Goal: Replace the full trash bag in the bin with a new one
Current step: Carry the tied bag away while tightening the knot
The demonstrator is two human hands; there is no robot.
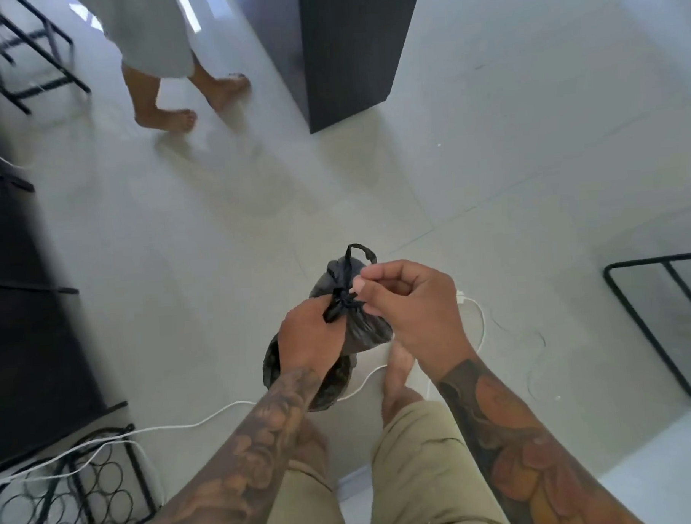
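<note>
The black trash bag [362, 324] hangs in the lower middle of the frame, held up above the pale tiled floor [224, 243] between both hands. Its neck is bunched and knotted, with one strip of plastic looping upward above the knot and another short end lying down across the left hand. The bag's bulging body shows to the right of the knot and again below the left wrist.

The left hand [311, 334] grips the bag just below the knot, fingers curled round the gathered neck. The right hand [409, 306] sits just right of the knot with its fingers curled in; its thumb and fingertips meet at the knot, though whether they pinch the plastic or only touch it cannot be told. Both forearms are tattooed, and the person wears khaki shorts [420, 468], with a bare foot showing beneath the bag.

A white cable [208, 418] runs across the floor from the lower left, passes behind the bag and curves up to its right. At lower left stands a black wire rack [88, 491] with round rings. Dark furniture [21, 315] fills the left edge. A dark cabinet [350, 51] stands at top centre, and a black metal frame [655, 319] sits at the right edge. At upper left another person's bare feet [186, 106] step on the floor under a pale garment, beside more black metal legs. No writing or brand can be read anywhere.
</note>
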